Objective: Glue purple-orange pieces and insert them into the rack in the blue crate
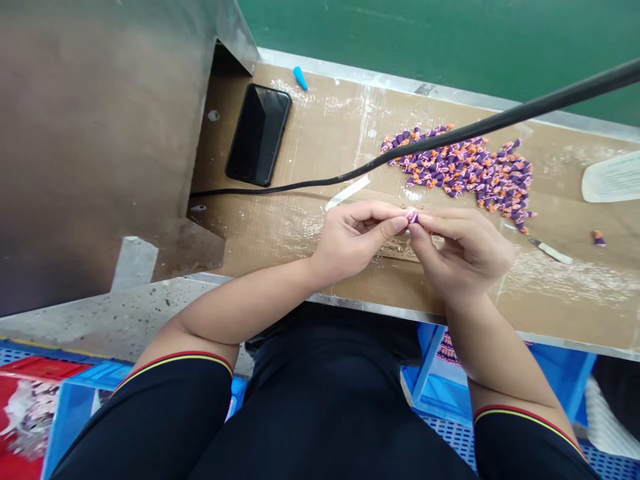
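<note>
Between the fingertips of both hands, above the cardboard-covered bench, is a small purple and pink figurine (pixel 413 217). My left hand (pixel 357 237) pinches it from the left with thumb and forefinger. From the right, the thumb and fingers of my right hand (pixel 457 250) close on the same piece, hiding part of it. Just beyond my hands lies a pile of similar small purple, pink and orange figurines (pixel 465 167). A single figurine (pixel 599 238) rests apart at the right. Near my right hand is a small knife with a pale handle (pixel 555 252).
A black cable (pixel 350 172) crosses over the bench. A black phone (pixel 259 133), a blue cone-shaped piece (pixel 300 78) and a white strip (pixel 349 192) lie on the left. A metal housing (pixel 100 133) stands far left; a translucent container (pixel 613 179) is at right. Blue crates (pixel 445 390) sit below.
</note>
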`<state>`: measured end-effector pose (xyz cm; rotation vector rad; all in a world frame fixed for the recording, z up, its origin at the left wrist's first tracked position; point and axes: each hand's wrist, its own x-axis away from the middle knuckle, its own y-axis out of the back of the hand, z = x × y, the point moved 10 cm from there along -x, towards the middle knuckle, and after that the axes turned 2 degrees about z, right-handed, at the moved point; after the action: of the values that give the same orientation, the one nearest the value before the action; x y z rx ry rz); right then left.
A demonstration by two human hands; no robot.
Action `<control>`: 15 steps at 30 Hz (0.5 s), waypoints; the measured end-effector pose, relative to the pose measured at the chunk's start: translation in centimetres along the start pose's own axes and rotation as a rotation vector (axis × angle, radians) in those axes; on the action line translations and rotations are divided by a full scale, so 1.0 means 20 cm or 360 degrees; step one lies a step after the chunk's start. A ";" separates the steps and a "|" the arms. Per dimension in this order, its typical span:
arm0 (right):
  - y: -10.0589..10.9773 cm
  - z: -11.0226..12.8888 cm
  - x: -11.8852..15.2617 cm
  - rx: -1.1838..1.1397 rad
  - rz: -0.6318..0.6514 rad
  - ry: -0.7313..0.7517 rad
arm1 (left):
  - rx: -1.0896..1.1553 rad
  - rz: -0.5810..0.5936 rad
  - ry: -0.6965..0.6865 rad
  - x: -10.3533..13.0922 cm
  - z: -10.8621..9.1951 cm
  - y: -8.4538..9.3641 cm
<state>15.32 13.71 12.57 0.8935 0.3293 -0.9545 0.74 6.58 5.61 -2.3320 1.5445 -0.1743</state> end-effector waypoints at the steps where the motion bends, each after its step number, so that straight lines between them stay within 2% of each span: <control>1: 0.00 0.01 0.00 -0.0016 -0.0003 0.0034 | -0.0022 -0.0005 -0.0054 0.00 -0.01 0.00; 7: 0.00 0.01 0.01 0.0057 0.0010 0.0000 | -0.0230 -0.0011 -0.0246 0.02 -0.05 0.00; 11: 0.01 0.04 0.01 -0.0032 -0.0032 0.0054 | -0.0352 0.0015 -0.0527 0.05 -0.11 -0.02; 15: 0.02 0.00 0.01 0.0035 -0.0042 -0.0051 | -0.0564 -0.0014 -0.0632 0.07 -0.13 -0.02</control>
<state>15.76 13.72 12.56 0.8949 0.3046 -0.9977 0.80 4.95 8.05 -2.4328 1.4507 0.5715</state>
